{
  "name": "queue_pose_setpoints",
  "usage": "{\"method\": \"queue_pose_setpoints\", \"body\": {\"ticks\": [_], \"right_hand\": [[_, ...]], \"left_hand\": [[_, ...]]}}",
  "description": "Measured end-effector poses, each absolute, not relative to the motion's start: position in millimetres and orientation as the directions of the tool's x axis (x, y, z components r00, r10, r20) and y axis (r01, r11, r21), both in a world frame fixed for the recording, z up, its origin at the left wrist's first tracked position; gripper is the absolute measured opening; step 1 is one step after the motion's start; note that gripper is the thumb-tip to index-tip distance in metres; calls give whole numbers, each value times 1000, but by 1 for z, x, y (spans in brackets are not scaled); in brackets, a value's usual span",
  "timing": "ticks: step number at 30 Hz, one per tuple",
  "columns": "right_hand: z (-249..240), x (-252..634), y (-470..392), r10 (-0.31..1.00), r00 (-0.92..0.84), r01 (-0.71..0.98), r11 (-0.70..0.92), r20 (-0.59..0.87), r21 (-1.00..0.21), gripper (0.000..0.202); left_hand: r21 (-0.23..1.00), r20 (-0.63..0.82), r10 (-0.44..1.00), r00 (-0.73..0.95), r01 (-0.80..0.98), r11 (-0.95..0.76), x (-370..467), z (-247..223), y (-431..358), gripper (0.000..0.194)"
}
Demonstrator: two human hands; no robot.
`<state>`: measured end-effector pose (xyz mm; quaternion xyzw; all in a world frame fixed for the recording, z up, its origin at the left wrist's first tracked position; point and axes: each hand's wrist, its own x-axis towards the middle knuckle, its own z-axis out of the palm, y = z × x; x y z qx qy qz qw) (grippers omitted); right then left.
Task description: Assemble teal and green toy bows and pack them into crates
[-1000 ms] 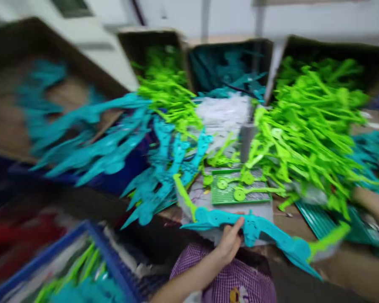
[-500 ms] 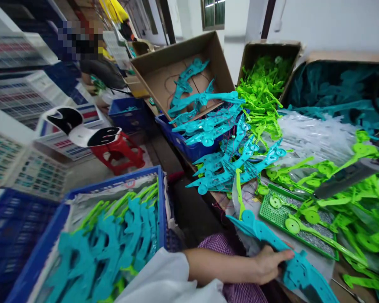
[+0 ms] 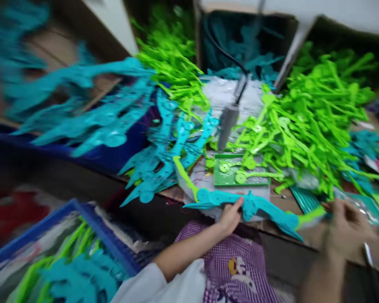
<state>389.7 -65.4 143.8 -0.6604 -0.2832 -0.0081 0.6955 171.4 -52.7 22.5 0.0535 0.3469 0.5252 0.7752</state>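
My left hand (image 3: 230,216) grips the middle of a long curved teal plastic part (image 3: 271,209), with the thumb on top. Lime-green plastic arms (image 3: 312,216) extend from both ends of that part. My right hand (image 3: 350,223), smeared by motion, is beside the right-hand green arm's tip, over a small teal tray (image 3: 366,206) with shiny bits in it. Whether its fingers hold anything is hidden by the blur. Beyond the teal part lies a green tray (image 3: 219,179) with small metal pieces and green arms across it. A grey electric screwdriver (image 3: 229,126) hangs above.
Piles of lime-green arms (image 3: 322,122) cover the table's right and back. Teal parts (image 3: 173,139) with thin wires are heaped at left, others around a tilted cardboard box. A blue crate (image 3: 74,206) with assembled parts stands low left. A thin metal tool (image 3: 368,254) lies at the right edge.
The view has swung right, away from the crates and stool. My left hand still holds the teal part. My right hand has come into view at the right.
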Motion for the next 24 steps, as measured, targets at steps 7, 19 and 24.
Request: {"method": "queue_pose_setpoints", "body": {"ticks": [7, 19, 24], "right_hand": [[144, 307, -21, 602, 678, 296, 301, 422, -906, 31], [50, 350, -107, 788, 501, 702, -130, 356, -700, 24], [49, 338, -102, 805, 476, 749, -160, 354, -643, 22]], "left_hand": [[433, -558, 800, 218, -746, 506, 173, 35, -46, 29], [453, -531, 812, 241, -729, 513, 170, 33, -45, 49], [489, -518, 825, 226, -713, 503, 170, 34, -47, 55]]}}
